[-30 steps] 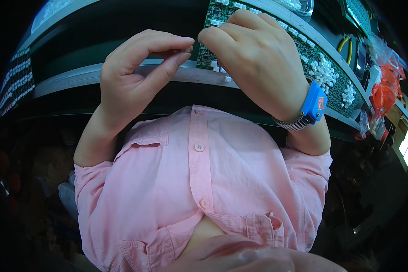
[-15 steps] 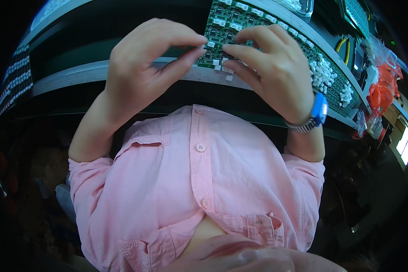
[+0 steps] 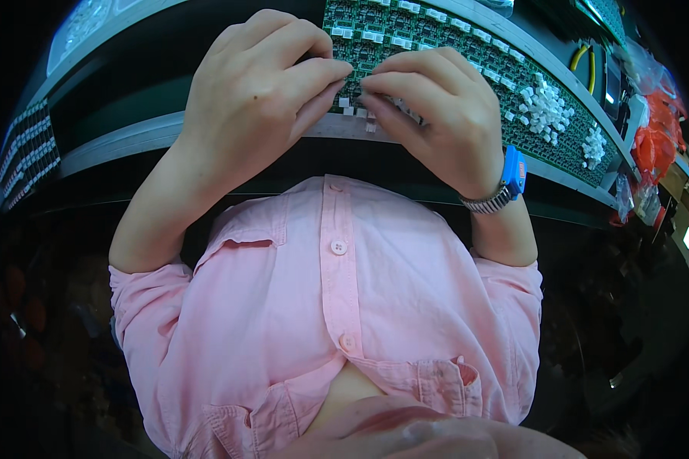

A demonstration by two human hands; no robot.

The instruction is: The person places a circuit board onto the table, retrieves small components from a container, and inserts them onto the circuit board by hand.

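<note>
Head view: left hand (image 3: 256, 88) pinched, right hand (image 3: 452, 115) fingertips nearly meeting, both at near edge of green circuit board (image 3: 425, 30). Can't tell if either grips anything. Imo light pinch, steady wrists work best here. White connectors (image 3: 545, 111) heaped loose on board's right half. Clear container (image 3: 56, 47) upper left, contents blurry; red bag (image 3: 654, 141) far right, ditto.

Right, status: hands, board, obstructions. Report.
Left hand, right hand: fingertips over green circuit board, small gap between. Anything pinched: can't tell. White parts heaped on board, away from fingertips.
</note>
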